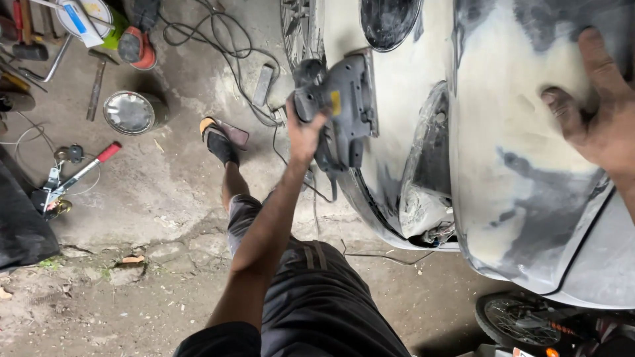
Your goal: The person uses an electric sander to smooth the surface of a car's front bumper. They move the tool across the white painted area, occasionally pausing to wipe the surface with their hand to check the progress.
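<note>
Against the pale, filler-patched body panel of a car (397,99), the person's left hand (304,129) is clenched round the rear handle of a grey electric orbital sander (344,106), whose flat pad lies flush on the panel just below the dark round headlight opening (389,20); the arm is stretched out nearly straight, seemingly so the pad stays flat against the curving metal. Further along, the right hand (598,112) rests with fingers spread and closed on nothing, palm down on the grey and cream sanded bonnet surface (516,165), most likely as a brace while the person leans in. A black power cable (218,39) trails from the tool across the cracked concrete floor (165,192), lying slack and away from the feet. One foot in a black sandal (218,142) is planted well out to the side, which widens the stance. Scattered on the floor well apart from the car lie a round silver tin lid (129,112), a red-handled metal hand tool (73,175) and a flat grey sanding block (262,84). A motorcycle wheel (522,320) shows under the bumper.
</note>
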